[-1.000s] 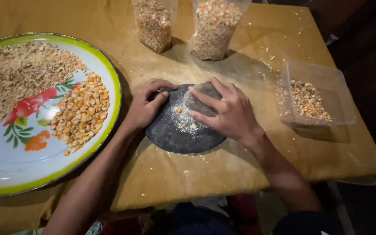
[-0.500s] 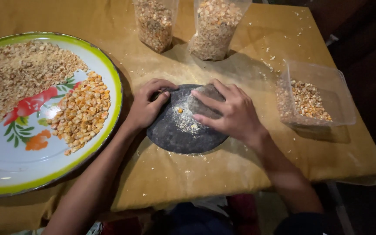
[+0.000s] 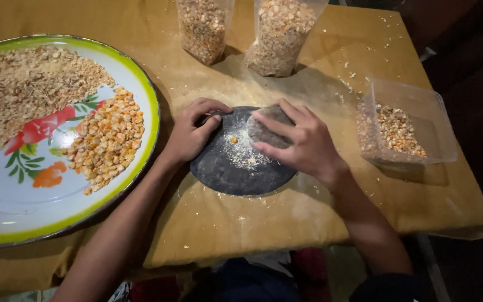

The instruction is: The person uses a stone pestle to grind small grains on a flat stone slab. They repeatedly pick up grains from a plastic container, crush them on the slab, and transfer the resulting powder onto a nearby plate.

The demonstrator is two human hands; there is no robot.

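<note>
Stone (image 3: pixel 264 127) under right hand (image 3: pixel 300 142) has edged right across dark slab (image 3: pixel 236 176).

right hand (image 3: pixel 303 142) gripping stone (image 3: pixel 266 130), dark slab (image 3: pixel 236 170)

Grinding slab (image 3: pixel 236 173) centre; tray (image 3: pixel 6 207) left; tub (image 3: pixel 420 106) right; two bags (image 3: pixel 280 33) behind.

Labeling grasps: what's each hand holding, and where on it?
Right hand grips a grey stone over its top. Left hand holds the dark round slab at its left rim.
</note>
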